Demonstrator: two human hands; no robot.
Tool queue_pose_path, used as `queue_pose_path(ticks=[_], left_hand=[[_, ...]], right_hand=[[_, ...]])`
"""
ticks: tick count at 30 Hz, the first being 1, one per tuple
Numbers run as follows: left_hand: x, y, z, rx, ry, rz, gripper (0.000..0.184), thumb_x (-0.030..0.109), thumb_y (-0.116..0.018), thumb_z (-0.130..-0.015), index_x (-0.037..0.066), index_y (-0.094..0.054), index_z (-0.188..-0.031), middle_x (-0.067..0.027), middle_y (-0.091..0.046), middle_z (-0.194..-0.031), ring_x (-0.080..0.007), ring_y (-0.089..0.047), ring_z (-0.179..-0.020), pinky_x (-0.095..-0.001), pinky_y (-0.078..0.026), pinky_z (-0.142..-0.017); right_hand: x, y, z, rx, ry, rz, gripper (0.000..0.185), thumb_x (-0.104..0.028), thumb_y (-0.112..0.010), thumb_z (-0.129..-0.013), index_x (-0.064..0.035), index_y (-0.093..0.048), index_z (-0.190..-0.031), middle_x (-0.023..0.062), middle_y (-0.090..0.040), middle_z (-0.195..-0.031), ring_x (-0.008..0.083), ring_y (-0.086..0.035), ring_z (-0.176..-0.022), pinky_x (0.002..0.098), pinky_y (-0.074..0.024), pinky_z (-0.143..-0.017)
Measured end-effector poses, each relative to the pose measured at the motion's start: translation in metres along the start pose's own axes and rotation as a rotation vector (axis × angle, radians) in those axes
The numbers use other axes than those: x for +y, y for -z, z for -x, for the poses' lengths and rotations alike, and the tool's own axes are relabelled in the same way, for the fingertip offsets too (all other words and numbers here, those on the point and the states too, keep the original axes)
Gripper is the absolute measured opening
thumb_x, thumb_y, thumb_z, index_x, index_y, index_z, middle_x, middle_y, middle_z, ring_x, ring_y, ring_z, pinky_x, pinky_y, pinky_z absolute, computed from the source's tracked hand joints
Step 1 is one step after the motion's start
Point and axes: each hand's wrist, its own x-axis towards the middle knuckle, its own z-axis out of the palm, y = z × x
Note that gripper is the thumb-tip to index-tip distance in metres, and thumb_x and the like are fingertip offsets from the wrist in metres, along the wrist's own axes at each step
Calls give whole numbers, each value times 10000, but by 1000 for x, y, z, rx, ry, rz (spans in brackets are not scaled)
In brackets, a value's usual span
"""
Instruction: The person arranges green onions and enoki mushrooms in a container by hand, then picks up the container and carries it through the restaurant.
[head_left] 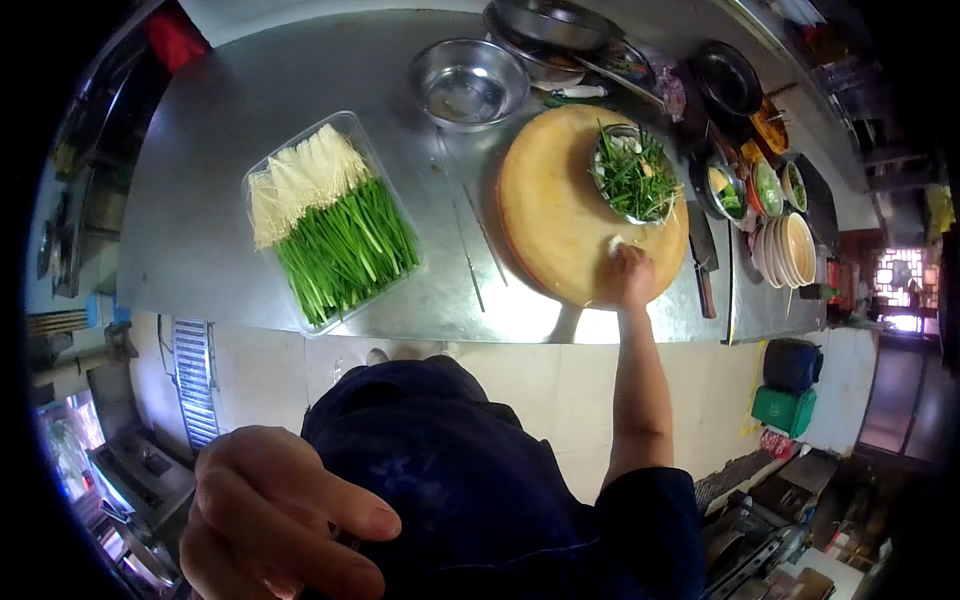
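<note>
Large and close at the lower left, my left hand has its fingers bent toward each other. Whether something small sits between them is hard to make out. My right hand reaches down to the near part of the round wooden chopping board, its fingers closed on a small white piece, too small to name. Just beyond that hand, a metal bowl of cut greens with some white pieces stands on the board. A cleaver lies right of the board.
A clear plastic tray holds enoki mushrooms and green chives. Two chopsticks lie between tray and board. Behind them is a steel basin. Stacked bowls, food bowls and a black pan line the right.
</note>
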Motion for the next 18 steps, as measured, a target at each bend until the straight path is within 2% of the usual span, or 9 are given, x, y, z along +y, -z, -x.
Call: queue_pose_path(ticks=[3,5,8,11,14,16,18], left_hand=[[-14,-3,-9,-21,-26,4,325,428,-449,-992,248,-720,-982,-101,-619,-961,-273,-545,-975,-371,-526,-783],[-21,-7,-14,-14,-31,12,325,426,-449,-992,246,-720,-986,-103,-620,-967,-268,-531,-982,-361,-523,-784],[-37,-21,-23,31,-85,32,327,423,-454,-991,236,-722,-982,-113,-623,-978,-262,-516,-980,-349,-520,-786],[-45,-24,-33,1,-91,42,330,430,-463,-986,230,-725,-973,-120,-626,-973,-259,-513,-963,-341,-518,-780],[-48,-29,-42,-22,-60,22,327,443,-475,-979,232,-724,-969,-121,-628,-957,-261,-529,-935,-340,-521,-760],[-50,-37,-47,-1,-54,-7,327,455,-482,-974,233,-722,-971,-120,-629,-950,-264,-546,-904,-345,-527,-739],[-53,-46,-51,45,-71,-60,333,466,-484,-970,230,-718,-974,-118,-628,-950,-267,-562,-872,-355,-534,-719]], right_hand=[[-9,-3,29,-150,163,-261,261,-2,-632,-726,-74,-683,-971,146,-660,-985,343,-611,-851,421,-496,-753],[-40,27,47,-69,300,-309,215,-28,-643,-744,-73,-676,-952,129,-668,-1006,348,-605,-894,425,-492,-789],[-46,44,61,-92,286,-349,188,-73,-679,-769,-78,-666,-957,110,-669,-1083,344,-585,-985,430,-472,-872],[-47,43,59,-131,338,-244,217,-89,-684,-770,-65,-642,-981,116,-665,-1024,341,-588,-931,414,-480,-835],[-27,48,50,-348,434,-132,172,-76,-674,-809,-65,-628,-974,107,-654,-962,279,-602,-890,372,-496,-773],[16,16,37,-360,-156,-1009,117,-94,-621,-865,-81,-635,-980,134,-642,-938,277,-599,-787,330,-489,-691],[20,20,-10,-52,-165,-975,99,-92,-590,-900,-81,-640,-985,140,-638,-911,273,-599,-717,292,-479,-635]])
